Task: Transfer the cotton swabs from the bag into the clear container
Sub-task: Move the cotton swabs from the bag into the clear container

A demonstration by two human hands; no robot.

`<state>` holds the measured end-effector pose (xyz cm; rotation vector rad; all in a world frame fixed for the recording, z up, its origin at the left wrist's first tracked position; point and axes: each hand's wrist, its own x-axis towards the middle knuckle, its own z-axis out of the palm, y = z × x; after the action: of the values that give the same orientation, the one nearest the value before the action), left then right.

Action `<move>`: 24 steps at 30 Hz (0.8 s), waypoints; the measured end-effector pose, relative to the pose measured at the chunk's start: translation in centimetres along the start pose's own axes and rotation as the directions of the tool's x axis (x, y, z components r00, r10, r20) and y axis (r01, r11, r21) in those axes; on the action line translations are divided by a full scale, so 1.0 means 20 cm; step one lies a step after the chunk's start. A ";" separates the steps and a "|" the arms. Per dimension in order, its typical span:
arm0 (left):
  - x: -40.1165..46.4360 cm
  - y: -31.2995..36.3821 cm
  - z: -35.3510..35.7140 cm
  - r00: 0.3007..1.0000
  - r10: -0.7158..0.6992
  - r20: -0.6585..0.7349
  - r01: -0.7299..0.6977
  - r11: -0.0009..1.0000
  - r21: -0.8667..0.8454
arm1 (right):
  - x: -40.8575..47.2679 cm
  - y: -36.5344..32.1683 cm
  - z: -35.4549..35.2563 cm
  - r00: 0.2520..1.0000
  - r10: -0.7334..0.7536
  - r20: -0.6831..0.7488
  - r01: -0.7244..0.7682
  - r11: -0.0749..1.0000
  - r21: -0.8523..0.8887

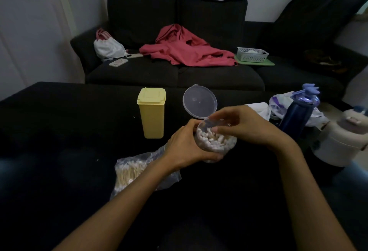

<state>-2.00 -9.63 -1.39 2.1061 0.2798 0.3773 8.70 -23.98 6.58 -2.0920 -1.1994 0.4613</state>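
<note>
We find the round clear plastic container [216,141], hinged lid [199,101] upright, packed with white cotton swabs [211,139], at centre on the black table [59,123]. Our left hand [185,147] grips its side; our right hand [241,123] fingers curl over its rim. The clear plastic bag [137,171] of swabs lies near left; a yellow lidded box [152,113] stands beyond, a dark sofa [179,51] far.

One camera sits on the person's head. It looks forward and down, close over the dark table [59,123], with the sofa [179,75] farther back.
</note>
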 end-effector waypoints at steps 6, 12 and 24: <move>0.02 -0.04 0.02 1.000 -0.029 -0.005 0.029 0.996 -0.082 | -0.03 0.03 0.10 0.994 -0.097 -0.050 0.102 0.990 0.094; 0.04 -0.05 0.05 0.999 -0.031 0.025 0.033 0.996 -0.084 | 0.01 0.11 0.23 0.983 -0.051 -0.178 0.067 0.995 0.080; 0.09 -0.09 0.08 0.982 -0.154 0.109 0.140 0.982 0.127 | 0.03 0.18 0.26 0.965 0.096 -0.242 -0.088 0.995 0.044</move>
<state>0.21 -9.25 -3.37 2.1981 0.3934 0.1504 8.14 -22.71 0.41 -2.1118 -0.9497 0.2527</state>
